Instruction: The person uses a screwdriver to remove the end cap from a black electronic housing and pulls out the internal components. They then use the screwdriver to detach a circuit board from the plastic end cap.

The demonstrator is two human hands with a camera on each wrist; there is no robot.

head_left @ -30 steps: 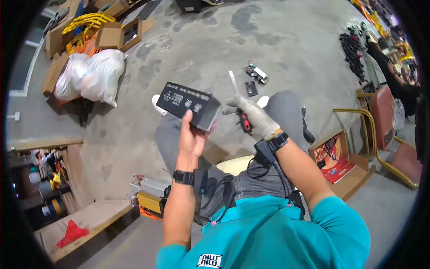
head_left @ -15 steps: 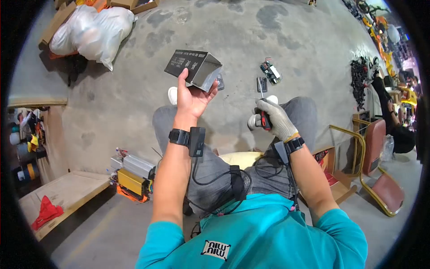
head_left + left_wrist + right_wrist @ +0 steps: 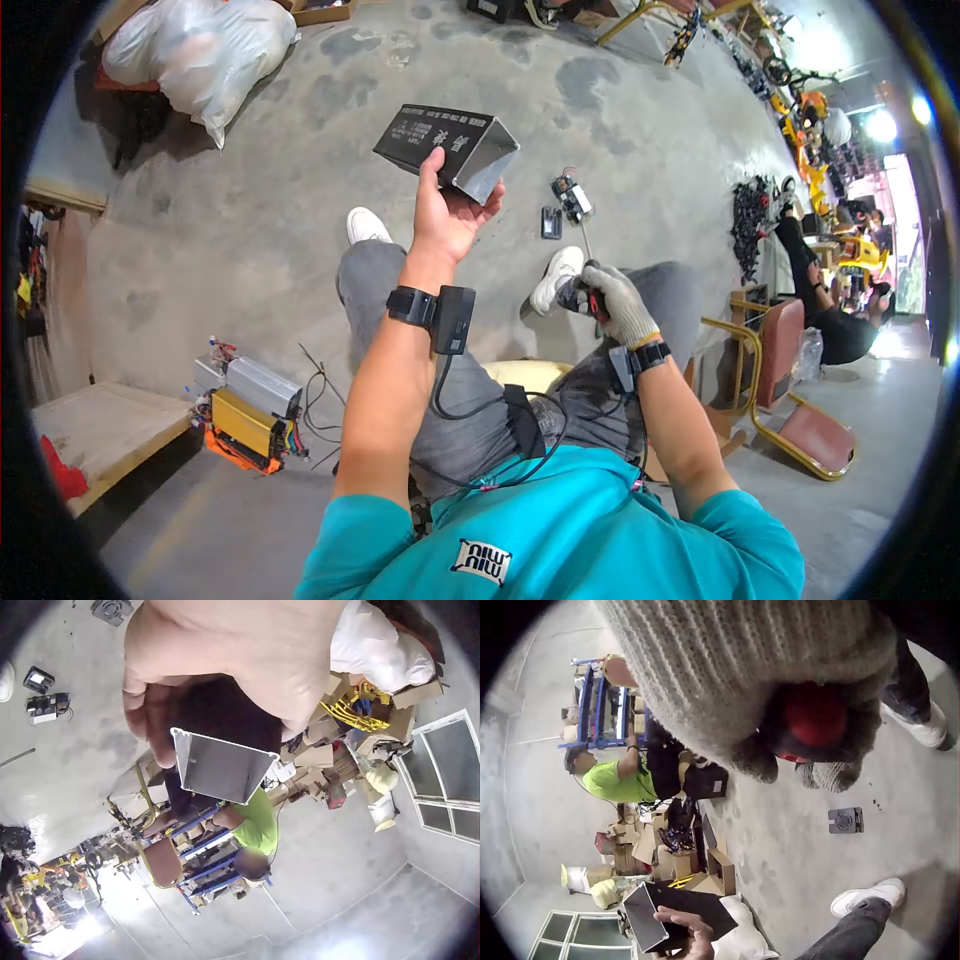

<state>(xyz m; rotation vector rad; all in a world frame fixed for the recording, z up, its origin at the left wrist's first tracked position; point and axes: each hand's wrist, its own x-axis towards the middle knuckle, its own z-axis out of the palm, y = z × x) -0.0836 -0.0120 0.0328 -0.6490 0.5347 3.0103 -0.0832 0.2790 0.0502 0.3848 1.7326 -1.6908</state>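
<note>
My bare left hand [image 3: 450, 215] grips a black, box-shaped metal casing [image 3: 435, 140] with white printing, held up over the floor. Its bare-metal end is open, and in the left wrist view the casing [image 3: 229, 769] looks hollow there. Lower and to the right, over my thigh, my gloved right hand [image 3: 622, 310] holds a screwdriver [image 3: 587, 240] by its red and black handle, shaft pointing away from me. On the floor beyond lie an electronics assembly [image 3: 572, 195] and a small black part [image 3: 551, 222]. A fan plate [image 3: 846, 820] shows in the right wrist view.
White shoes [image 3: 558, 280] stand below my hands. To the left are a gold and silver metal unit [image 3: 245, 420] with wires and a low wooden platform [image 3: 120, 430]. White bags [image 3: 195, 60] lie far left; a chair [image 3: 785, 370] stands right. Other people [image 3: 255, 825] are farther off.
My right hand has drawn the screwdriver back from beside the casing, down toward my right thigh. My left hand has turned the casing and moved it slightly right. The head view has shifted.
</note>
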